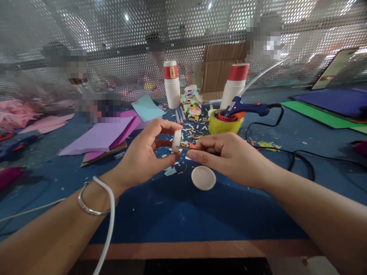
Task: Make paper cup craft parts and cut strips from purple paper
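Observation:
My left hand [145,152] pinches a small white ring-like piece [177,140] on edge between thumb and fingers; it looks like a cut cup base. My right hand [233,158] is closed around a thin pointed metal tool [185,147], mostly hidden by the fingers. Its tip meets the lower right side of the white piece, and whether it is a knife or scissors does not show. Below the hands, a shallow round white paper dish [203,178] lies on the blue table [183,221].
A blue glue gun [249,109] rests on a yellow tape roll [225,126], its black cord [298,152] trailing right. Two stacks of paper cups [172,89] stand behind, near paper scraps [195,131]. Purple paper [97,133] lies left, green sheets [315,114] right.

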Tool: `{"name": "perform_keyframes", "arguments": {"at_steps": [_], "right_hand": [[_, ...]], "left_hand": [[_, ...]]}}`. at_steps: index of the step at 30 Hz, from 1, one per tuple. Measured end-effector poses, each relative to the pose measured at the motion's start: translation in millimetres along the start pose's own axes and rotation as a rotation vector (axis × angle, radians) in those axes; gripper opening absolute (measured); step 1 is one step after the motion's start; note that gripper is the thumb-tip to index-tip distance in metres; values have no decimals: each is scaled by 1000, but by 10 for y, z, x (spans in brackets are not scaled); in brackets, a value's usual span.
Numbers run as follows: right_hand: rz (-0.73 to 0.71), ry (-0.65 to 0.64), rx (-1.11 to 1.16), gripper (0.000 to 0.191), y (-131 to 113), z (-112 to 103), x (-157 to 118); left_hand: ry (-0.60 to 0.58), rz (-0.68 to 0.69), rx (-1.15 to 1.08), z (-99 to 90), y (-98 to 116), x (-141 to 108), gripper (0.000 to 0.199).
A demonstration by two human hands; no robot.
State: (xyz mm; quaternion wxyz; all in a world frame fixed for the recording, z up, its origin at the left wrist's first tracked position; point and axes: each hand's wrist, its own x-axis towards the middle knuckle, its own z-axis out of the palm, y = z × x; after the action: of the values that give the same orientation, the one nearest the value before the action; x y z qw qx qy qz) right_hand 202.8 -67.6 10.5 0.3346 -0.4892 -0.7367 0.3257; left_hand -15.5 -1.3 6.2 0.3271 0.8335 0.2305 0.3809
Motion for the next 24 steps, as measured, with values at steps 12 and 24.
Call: {"name": "perform_keyframes", "arguments": {"at_steps": [12, 24], "right_hand": [[-20, -2, 6, 44, -23, -19, 10], [88, 61, 65, 45, -1, -57, 1]], "left_hand": [[54, 119, 236, -31, 60, -31, 41], [-91, -265, -135, -62, 19, 37, 38]]}}
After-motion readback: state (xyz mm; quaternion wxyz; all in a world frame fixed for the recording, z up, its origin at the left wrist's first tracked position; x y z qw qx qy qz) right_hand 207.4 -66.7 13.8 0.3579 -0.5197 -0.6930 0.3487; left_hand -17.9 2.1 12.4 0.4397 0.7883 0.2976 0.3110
